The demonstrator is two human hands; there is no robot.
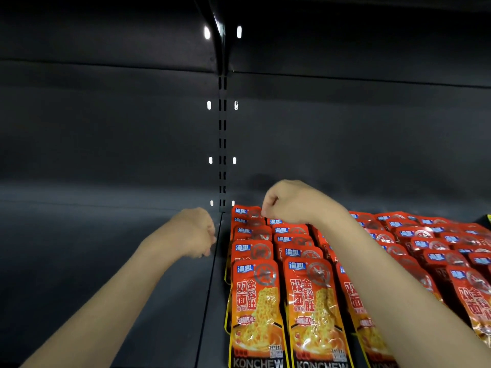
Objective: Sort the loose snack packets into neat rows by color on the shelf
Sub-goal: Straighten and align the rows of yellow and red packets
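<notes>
Red-orange snack packets lie overlapped in several rows on the right half of a dark shelf. My right hand reaches over the rows to the back, its fingers curled down at the top edge of a rear packet in the leftmost rows; a grip on it cannot be made out. My left hand hovers just left of the leftmost row, fingers loosely curled and holding nothing, near the seam between shelf sections.
A slotted upright runs down the dark back wall between the two shelf sections. A yellow-green packet edge peeks in at the far right. An upper shelf overhangs at the top.
</notes>
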